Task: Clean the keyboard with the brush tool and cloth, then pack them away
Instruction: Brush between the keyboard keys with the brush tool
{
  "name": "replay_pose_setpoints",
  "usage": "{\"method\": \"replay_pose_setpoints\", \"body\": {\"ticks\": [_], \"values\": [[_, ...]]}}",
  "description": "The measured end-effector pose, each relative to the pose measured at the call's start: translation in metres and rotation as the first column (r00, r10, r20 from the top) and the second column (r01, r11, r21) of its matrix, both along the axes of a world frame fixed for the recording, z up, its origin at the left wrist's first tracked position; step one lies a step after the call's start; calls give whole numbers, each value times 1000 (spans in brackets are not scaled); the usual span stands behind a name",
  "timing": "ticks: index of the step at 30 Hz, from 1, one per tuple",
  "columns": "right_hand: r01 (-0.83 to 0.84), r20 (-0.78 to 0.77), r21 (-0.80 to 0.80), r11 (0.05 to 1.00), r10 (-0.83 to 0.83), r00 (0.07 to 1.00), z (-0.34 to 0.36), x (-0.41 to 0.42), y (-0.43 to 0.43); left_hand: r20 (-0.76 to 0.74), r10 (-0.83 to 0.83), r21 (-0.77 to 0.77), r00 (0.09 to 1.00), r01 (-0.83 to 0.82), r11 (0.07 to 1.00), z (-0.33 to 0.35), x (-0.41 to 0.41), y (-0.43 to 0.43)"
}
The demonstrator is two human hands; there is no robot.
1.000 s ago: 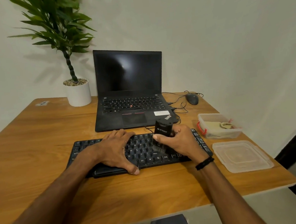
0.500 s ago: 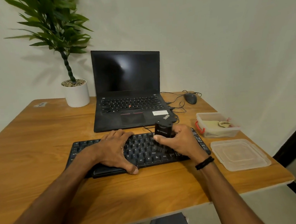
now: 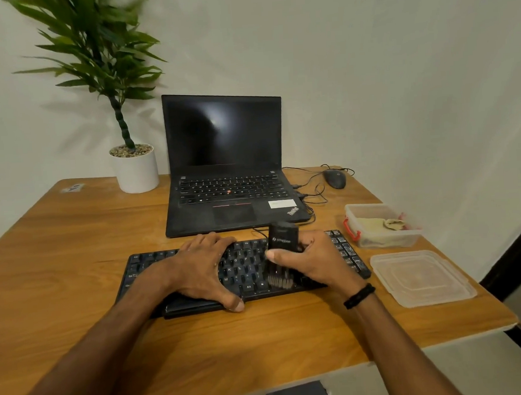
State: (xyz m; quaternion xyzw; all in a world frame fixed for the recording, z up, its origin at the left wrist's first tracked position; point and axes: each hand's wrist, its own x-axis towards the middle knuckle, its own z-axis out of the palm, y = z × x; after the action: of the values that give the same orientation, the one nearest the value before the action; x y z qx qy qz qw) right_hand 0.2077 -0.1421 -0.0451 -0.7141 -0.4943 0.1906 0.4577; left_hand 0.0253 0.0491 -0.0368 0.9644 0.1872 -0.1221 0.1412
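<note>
A black keyboard (image 3: 246,268) lies across the wooden table in front of me. My left hand (image 3: 201,269) presses flat on its left-middle part, fingers spread, thumb hooked over the front edge. My right hand (image 3: 312,263) grips a black brush tool (image 3: 283,241) upright, its bristles (image 3: 280,280) touching the keys right of centre. A pale yellow cloth (image 3: 376,223) lies inside a clear plastic box (image 3: 387,241) to the right of the keyboard.
The box's clear lid (image 3: 421,277) lies near the table's right front corner. An open black laptop (image 3: 230,168) stands behind the keyboard, with cables and a mouse (image 3: 335,178) to its right. A potted plant (image 3: 135,166) is at the back left.
The brush has slid toward the front rows of the keyboard in my right hand. My left hand stays put; the view shifted slightly.
</note>
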Motion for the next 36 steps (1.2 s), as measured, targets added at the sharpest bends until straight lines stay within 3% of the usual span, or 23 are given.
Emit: {"method": "replay_pose_setpoints", "body": {"ticks": [3,6,11,14,18,22,26,30,33,35,36], "values": [[191,3,147,970,-194,981,8,12,7,-1,6,4,1000,-6,1000,2,2,-2],[209,-140,188,960,-184,973,19,24,12,-3,2,13,1000,-2,1000,1,5,-6],[34,-176,85,996,-19,984,22,32,27,-23,-28,27,999,29,999,2,22,-16],[-65,-88,21,998,67,994,15,30,30,-78,-73,52,994,77,996,6,35,-17],[-289,-118,-112,951,276,954,4,28,23,-143,-113,93,983,127,988,8,47,-16],[-60,53,-12,998,61,997,8,36,20,-169,-102,86,980,118,989,13,50,-15],[-282,-95,-104,954,273,957,8,32,15,-169,-104,98,980,121,988,15,48,-13],[-12,74,13,1000,11,997,10,33,21,-142,-112,92,983,126,988,11,47,-12],[-198,-137,-73,978,187,973,10,36,16,-100,-119,77,988,127,989,5,44,-10],[-165,-72,-56,985,161,984,7,31,17,-70,-123,70,990,128,989,1,42,-9],[-69,19,-9,998,69,997,8,31,20,-54,-125,70,991,128,989,0,41,-8]]}}
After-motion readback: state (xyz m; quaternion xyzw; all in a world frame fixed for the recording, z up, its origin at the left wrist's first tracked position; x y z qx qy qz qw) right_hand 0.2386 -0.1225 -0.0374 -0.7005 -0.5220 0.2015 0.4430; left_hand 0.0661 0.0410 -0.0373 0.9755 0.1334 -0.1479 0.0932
